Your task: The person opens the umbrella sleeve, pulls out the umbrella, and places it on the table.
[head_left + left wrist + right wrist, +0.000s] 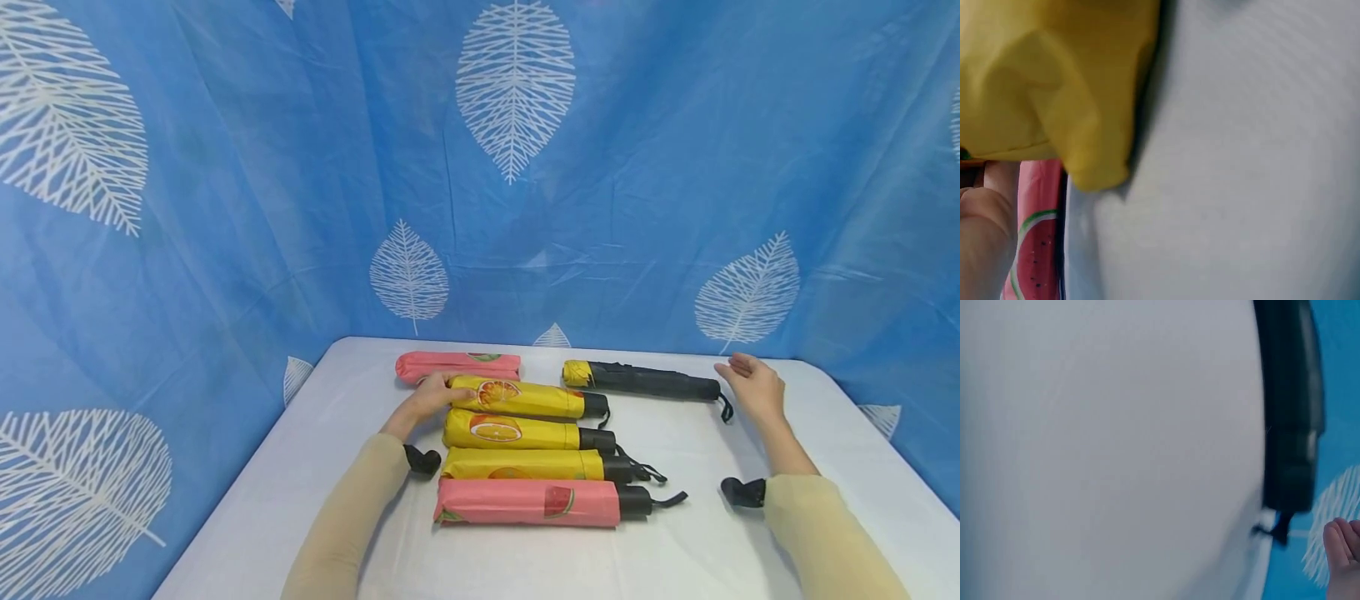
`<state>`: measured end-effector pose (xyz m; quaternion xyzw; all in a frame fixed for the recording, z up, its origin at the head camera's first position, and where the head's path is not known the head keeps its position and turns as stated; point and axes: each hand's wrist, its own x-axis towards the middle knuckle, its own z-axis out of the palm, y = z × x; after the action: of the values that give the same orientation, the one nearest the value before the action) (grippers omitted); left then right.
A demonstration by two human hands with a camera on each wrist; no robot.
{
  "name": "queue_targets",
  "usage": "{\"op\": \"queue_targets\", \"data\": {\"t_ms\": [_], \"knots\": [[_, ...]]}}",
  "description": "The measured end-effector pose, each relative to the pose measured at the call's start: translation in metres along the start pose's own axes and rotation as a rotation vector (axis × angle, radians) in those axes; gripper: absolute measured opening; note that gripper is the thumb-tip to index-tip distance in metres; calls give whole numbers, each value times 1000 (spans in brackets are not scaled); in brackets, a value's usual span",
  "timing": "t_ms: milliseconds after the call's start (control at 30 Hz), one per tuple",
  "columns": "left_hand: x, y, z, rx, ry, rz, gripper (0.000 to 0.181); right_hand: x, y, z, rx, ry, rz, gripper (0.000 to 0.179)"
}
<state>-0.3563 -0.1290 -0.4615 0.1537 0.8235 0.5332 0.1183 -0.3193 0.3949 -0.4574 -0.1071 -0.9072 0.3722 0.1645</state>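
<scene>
In the head view, my left hand (429,398) grips the left end of a folded yellow umbrella (536,399) with an orange-slice print, thumb across its front. Close up, the left wrist view has the umbrella's loose yellow fabric end (1094,112) beside my fingers. My right hand (757,390) is raised at the back right, holding nothing, its fingers loosely bent. Just left of it lies a folded black umbrella (652,381) with a yellow end, its handle and wrist strap towards that hand. The right wrist view shows this dark handle (1291,469) apart from my fingertips (1338,547).
Two more yellow umbrellas (525,431) (525,464) and a pink watermelon-print umbrella (525,502) lie in a row in front, handles to the right. Another pink umbrella (450,363) lies behind. A blue leaf-print curtain (630,208) borders the white table (712,550).
</scene>
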Motion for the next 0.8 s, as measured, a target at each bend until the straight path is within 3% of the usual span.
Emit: {"op": "queue_targets", "data": {"t_ms": [100, 233, 333, 433, 533, 600, 800], "knots": [[-1, 2, -3, -55, 13, 9, 17, 19, 16, 16, 49, 6, -31, 76], [-3, 7, -8, -167, 30, 35, 23, 38, 27, 42, 193, -93, -111, 69], [-3, 11, -12, -198, 54, 42, 25, 29, -3, 47, 301, -221, -153, 66], [-2, 17, -15, -224, 63, 66, 9, 6, -50, 42, 387, -347, -200, 64], [0, 21, -17, -261, 41, 99, 31, -14, -89, 37, 432, -450, -241, 60], [0, 24, -18, -279, 31, 109, 39, -21, -102, 39, 440, -492, -238, 58], [1, 28, -19, -285, 46, 77, 38, -33, -119, 55, 466, -594, -232, 60]]}}
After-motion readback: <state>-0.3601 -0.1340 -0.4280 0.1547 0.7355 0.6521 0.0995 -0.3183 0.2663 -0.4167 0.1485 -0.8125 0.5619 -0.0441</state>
